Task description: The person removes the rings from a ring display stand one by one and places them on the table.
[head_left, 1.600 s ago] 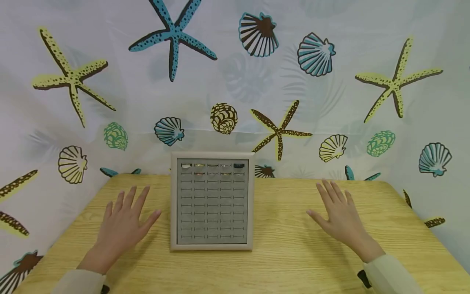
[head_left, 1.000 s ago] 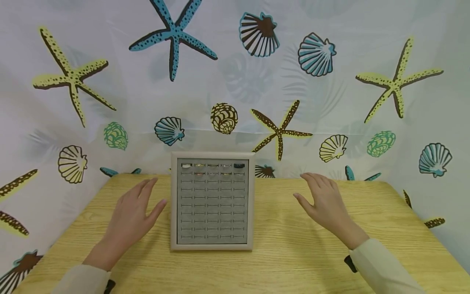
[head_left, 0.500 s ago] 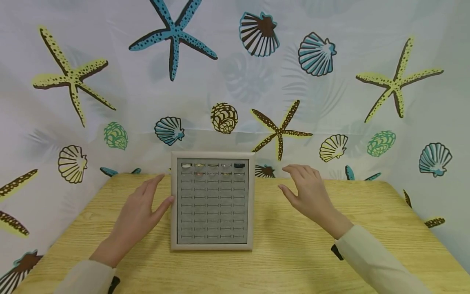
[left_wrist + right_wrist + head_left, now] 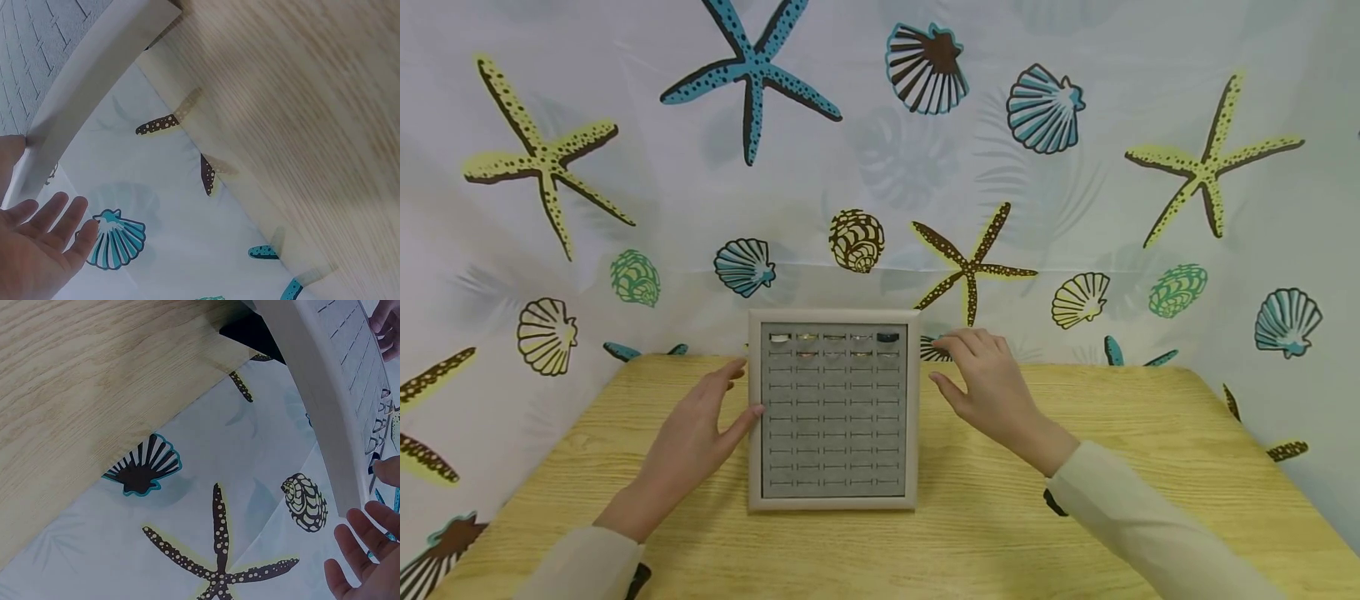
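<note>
A framed ring display board [image 4: 833, 504] stands tilted up on the table, its grey slotted insert [image 4: 833, 417] facing me. Several rings [image 4: 835, 337] sit in the top two rows, among them a dark ring [image 4: 887, 337] at upper right. My left hand [image 4: 688, 437] is at the board's left edge, thumb on the frame's front, the other fingers loosely bent beside it. In the left wrist view that thumb [image 4: 11, 150] touches the frame [image 4: 81, 81]. My right hand [image 4: 992, 392] hovers just right of the board, fingers loosely bent, nothing between them.
The board stands on a wooden table [image 4: 1000, 533]. A black support [image 4: 253, 337] shows behind the frame in the right wrist view. A pale cloth [image 4: 880, 167] printed with starfish and shells hangs behind the table and along both sides.
Both hands have moved inward toward the board, the right one farther. The left thumb has come onto the frame. Spread fingers have become more bent. The board has stayed in place.
</note>
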`<control>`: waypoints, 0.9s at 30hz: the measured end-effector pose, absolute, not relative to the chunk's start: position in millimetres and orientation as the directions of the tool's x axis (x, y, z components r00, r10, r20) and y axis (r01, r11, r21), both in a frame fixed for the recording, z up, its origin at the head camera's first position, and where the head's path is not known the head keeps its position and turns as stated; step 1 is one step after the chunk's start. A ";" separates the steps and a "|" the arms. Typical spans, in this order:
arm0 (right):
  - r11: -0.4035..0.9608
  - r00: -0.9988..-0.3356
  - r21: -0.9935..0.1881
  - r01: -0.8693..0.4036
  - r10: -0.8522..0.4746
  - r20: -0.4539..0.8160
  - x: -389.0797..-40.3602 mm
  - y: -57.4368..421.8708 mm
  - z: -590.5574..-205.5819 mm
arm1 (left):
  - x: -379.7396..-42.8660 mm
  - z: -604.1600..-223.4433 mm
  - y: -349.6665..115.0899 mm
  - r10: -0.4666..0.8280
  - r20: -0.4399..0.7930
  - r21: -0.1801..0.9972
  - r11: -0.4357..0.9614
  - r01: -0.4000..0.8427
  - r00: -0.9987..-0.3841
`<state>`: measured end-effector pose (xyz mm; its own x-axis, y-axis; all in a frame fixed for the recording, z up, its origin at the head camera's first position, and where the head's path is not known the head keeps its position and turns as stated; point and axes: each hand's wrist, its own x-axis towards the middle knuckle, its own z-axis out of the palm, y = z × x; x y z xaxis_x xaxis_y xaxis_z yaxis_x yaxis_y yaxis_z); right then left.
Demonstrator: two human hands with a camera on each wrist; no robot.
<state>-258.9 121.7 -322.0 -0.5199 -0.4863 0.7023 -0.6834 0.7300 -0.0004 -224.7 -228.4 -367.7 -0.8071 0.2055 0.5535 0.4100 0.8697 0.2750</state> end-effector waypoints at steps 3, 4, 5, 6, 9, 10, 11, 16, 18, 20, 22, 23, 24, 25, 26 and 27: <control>0.717 -0.495 0.014 -0.696 -0.494 0.714 -259.4 114.2 -322.2 | -225.7 -369.0 -227.8 0.204 0.530 0.306 0.859 0.410 -0.823; 0.714 -0.487 0.018 -0.700 -0.497 0.718 -259.7 112.0 -322.4 | -226.1 -369.4 -227.7 0.205 0.522 0.316 0.856 0.410 -0.828; 0.710 -0.481 0.022 -0.703 -0.499 0.721 -259.9 109.9 -322.6 | -226.4 -369.7 -227.6 0.206 0.513 0.325 0.852 0.411 -0.833; 0.708 -0.476 0.025 -0.706 -0.500 0.723 -260.2 107.9 -322.7 | -226.8 -369.9 -227.4 0.207 0.505 0.333 0.848 0.411 -0.838; 0.695 -0.463 0.022 -0.718 -0.501 0.731 -261.3 102.9 -322.8 | -228.0 -369.9 -227.0 0.213 0.487 0.360 0.834 0.418 -0.847; 0.691 -0.458 0.021 -0.722 -0.501 0.734 -261.7 101.5 -322.7 | -228.4 -369.8 -226.7 0.217 0.481 0.370 0.828 0.421 -0.849; 0.687 -0.454 0.019 -0.727 -0.501 0.736 -262.3 99.9 -322.7 | -228.7 -369.8 -226.5 0.221 0.475 0.380 0.821 0.425 -0.852; 0.667 -0.435 0.017 -0.745 -0.504 0.746 -265.8 91.9 -322.7 | -229.7 -370.4 -225.8 0.232 0.447 0.439 0.785 0.438 -0.864; 0.660 -0.428 0.016 -0.751 -0.505 0.749 -267.1 88.7 -322.8 | -229.9 -371.0 -225.6 0.231 0.441 0.463 0.770 0.440 -0.867; 0.654 -0.420 0.016 -0.757 -0.505 0.754 -268.3 85.8 -323.2 | -230.2 -371.3 -225.4 0.229 0.437 0.488 0.752 0.443 -0.870; 0.649 -0.409 0.018 -0.760 -0.500 0.763 -269.5 83.2 -323.4 | -231.1 -371.8 -225.5 0.226 0.435 0.507 0.738 0.445 -0.871; 0.649 -0.404 0.020 -0.760 -0.497 0.768 -270.1 82.0 -323.7 | -231.4 -372.0 -225.8 0.226 0.436 0.515 0.731 0.447 -0.871; 0.650 -0.399 0.022 -0.760 -0.494 0.773 -270.7 80.9 -324.0 | -231.9 -372.2 -226.1 0.225 0.435 0.525 0.723 0.449 -0.872; 0.650 -0.395 0.023 -0.760 -0.490 0.777 -271.2 79.8 -324.3 | -232.6 -372.4 -226.5 0.226 0.435 0.530 0.718 0.451 -0.871; 0.651 -0.393 0.023 -0.759 -0.485 0.781 -271.8 78.7 -324.5 | -233.3 -372.8 -227.1 0.227 0.436 0.535 0.713 0.453 -0.871; 0.653 -0.391 0.023 -0.757 -0.481 0.785 -272.3 77.7 -324.9 | -234.0 -373.2 -227.6 0.229 0.435 0.540 0.708 0.455 -0.871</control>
